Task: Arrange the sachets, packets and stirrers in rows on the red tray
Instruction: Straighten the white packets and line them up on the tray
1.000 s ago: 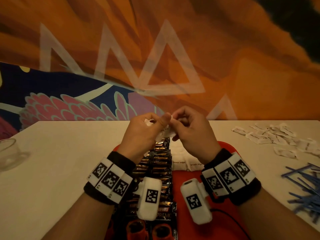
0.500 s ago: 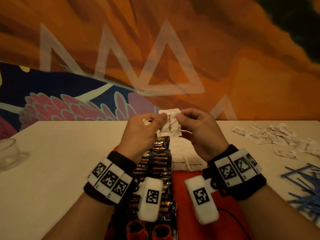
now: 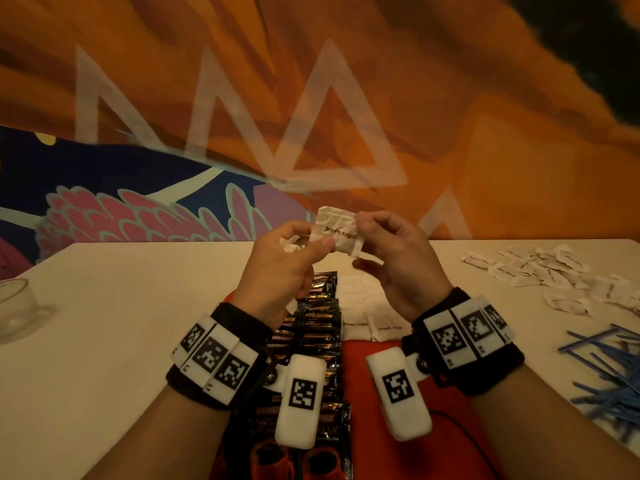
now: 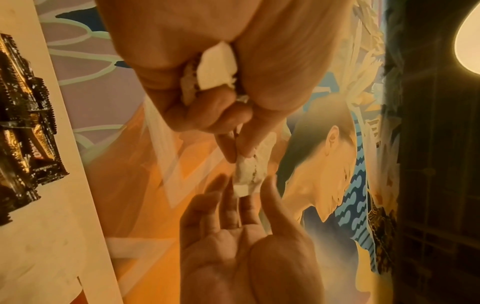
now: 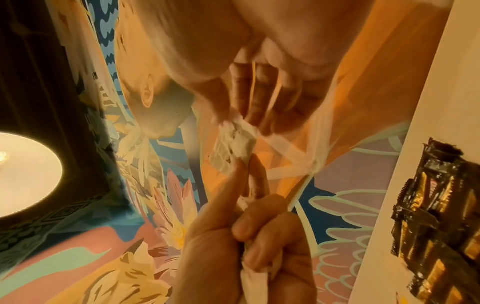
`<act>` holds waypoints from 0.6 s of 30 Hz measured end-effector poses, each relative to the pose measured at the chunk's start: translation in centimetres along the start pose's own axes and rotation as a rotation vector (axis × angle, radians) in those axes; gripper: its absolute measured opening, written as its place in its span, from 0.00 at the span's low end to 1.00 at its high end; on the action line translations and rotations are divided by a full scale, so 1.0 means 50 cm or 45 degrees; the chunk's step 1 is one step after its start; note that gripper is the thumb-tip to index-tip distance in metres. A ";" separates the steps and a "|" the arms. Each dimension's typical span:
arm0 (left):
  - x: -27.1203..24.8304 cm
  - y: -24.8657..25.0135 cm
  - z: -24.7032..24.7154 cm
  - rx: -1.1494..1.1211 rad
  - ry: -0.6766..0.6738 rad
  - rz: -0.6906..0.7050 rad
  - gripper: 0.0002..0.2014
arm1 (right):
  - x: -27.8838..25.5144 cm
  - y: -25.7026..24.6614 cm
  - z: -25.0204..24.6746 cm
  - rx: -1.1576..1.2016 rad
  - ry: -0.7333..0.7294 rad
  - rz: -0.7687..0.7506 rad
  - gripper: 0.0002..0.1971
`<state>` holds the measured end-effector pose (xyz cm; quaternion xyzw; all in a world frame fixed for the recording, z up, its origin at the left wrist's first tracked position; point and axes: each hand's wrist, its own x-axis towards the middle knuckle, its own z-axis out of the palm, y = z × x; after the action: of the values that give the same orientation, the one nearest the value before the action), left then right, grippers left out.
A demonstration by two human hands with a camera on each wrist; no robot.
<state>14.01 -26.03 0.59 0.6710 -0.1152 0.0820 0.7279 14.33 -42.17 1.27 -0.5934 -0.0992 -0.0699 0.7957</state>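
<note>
While raised above tray, both hands pinch sachet (image 3: 337,233): left hand (image 3: 278,268), right hand (image 3: 403,261).

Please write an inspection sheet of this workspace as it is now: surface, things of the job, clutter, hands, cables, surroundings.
Surface: pale table, with the red tray at its near edge.
Job's things: dark packets in a row on the tray; white sachets beside them; loose sachets and blue stirrers on the table at right; one brown sugar sachet held up.
Clutter: glass cup at far left.
Hands: left hand pinches the raised sachet and holds more in its palm; right hand touches its other edge.
Cables: thin black cable over the tray.
Surroundings: painted mural wall.
</note>
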 end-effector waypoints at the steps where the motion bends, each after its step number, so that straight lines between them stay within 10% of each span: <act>1: 0.000 -0.001 0.000 0.002 0.007 -0.001 0.11 | -0.001 0.002 0.000 -0.003 -0.039 0.004 0.05; 9: -0.002 0.007 0.003 0.081 0.131 0.072 0.08 | 0.003 0.012 -0.013 -0.390 -0.114 -0.229 0.07; 18: -0.005 0.012 0.010 0.143 0.214 0.111 0.06 | 0.009 0.002 -0.031 -0.647 -0.228 -0.044 0.09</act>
<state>13.60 -26.48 1.14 0.6958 -0.0781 0.1758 0.6920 14.91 -43.61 0.87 -0.7761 -0.1583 -0.0533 0.6081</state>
